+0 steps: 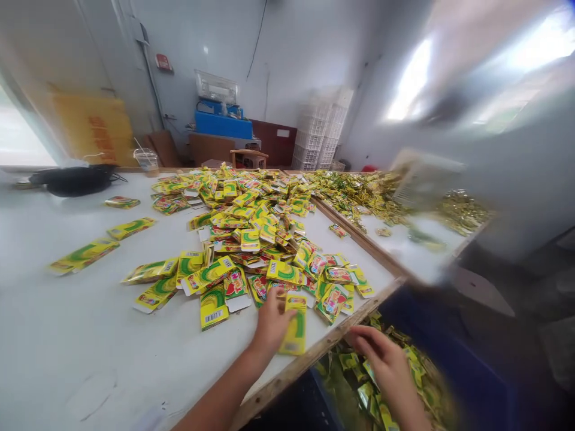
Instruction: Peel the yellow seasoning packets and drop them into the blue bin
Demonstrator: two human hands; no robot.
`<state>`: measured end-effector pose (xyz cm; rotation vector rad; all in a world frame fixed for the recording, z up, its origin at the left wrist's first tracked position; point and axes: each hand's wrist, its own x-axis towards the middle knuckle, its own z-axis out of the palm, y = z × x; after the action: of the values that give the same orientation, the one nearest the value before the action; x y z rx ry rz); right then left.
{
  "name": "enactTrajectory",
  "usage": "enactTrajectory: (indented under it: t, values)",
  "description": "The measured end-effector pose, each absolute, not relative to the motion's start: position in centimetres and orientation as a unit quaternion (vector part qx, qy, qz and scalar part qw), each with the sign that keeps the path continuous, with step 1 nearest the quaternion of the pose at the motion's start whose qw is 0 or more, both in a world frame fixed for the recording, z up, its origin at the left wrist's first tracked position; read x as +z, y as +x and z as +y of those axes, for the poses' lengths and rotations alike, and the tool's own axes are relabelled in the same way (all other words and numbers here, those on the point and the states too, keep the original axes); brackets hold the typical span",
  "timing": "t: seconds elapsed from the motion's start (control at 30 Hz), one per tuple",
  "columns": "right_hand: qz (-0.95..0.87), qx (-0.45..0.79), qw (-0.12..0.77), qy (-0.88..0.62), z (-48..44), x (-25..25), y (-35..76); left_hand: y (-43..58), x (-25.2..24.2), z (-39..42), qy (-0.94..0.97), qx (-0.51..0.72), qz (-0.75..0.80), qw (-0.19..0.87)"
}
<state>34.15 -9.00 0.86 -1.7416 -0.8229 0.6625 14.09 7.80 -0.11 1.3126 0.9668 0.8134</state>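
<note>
Left hand (269, 323) pinches yellow carton (296, 335) at left edge, best kept light; right hand (392, 365) loosely spread over blue crate (480, 380).

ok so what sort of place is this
Probably a small packing workshop: yellow-green cartons lie heaped on a white table, with stacked white crates behind.

Black item, perhaps bag (74, 181), near cup (147, 158); white crates (313, 134) stacked.
</note>
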Motion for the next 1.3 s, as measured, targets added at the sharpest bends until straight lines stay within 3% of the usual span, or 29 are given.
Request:
enactTrajectory:
  t: [0.1,0.23,0.47,0.63,0.93,1.13,1.3]
  values:
    - [-0.397,0.416,0.568,-0.589,-4.5,0.4,27.6,10.6,1.4,6.7,0.552,0.323,0.364,0.677]
    - [-0.472,0.527,0.532,-0.466,0.2,-0.5,20.9,5.4,2.2,5.2,0.495,0.324,0.366,0.718]
    - [-0.496,0.472,0.527,-0.503,1.3,-1.4,14.9,-0.6,0.5,2.8,0.476,0.434,0.491,0.587]
    - [-0.503,0.455,0.529,-0.510,0.8,-0.3,13.2,-2.7,0.2,0.5,0.381,0.459,0.496,0.631]
    - [-0.390,0.692,0.483,-0.369,-0.4,0.2,14.1,-5.1,1.1,0.0,0.327,0.359,0.394,0.780]
    - [-0.341,0.729,0.409,-0.429,0.6,1.0,13.3,-4.8,2.7,-0.4,0.398,0.326,0.438,0.737]
    - [-0.365,0.772,0.363,-0.373,0.8,0.8,14.1,-5.3,2.5,-0.4,0.406,0.325,0.425,0.741]
